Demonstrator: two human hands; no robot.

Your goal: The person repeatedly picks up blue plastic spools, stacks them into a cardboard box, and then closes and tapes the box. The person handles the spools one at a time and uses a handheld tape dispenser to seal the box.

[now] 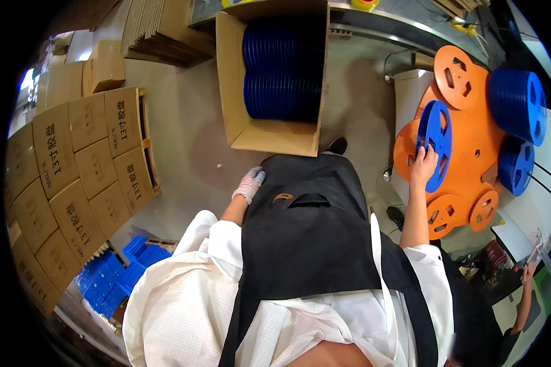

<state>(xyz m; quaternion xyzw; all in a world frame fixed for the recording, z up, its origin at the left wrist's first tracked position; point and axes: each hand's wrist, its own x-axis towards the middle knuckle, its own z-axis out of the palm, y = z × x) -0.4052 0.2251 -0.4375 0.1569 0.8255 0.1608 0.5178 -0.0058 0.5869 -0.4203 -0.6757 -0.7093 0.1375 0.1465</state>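
Note:
My right hand grips a blue plastic reel by its middle. The reel stands tilted on edge above a large orange turntable-like plate. Orange reel discs with cut-out windows, one of them at the far side, sit around that plate's edge. Beyond the held reel, a tall stack of blue reels and a shorter blue stack stand at the right. In a pale glove with pinkish stripes, my left hand lies against my black apron, its fingers stretched out and nothing in them.
An open cardboard box ahead holds two rows of blue reels. Stacked cartons on a pallet stand left, with blue plastic crates nearer. Flattened cardboard leans at the back. Another person's arm shows at lower right.

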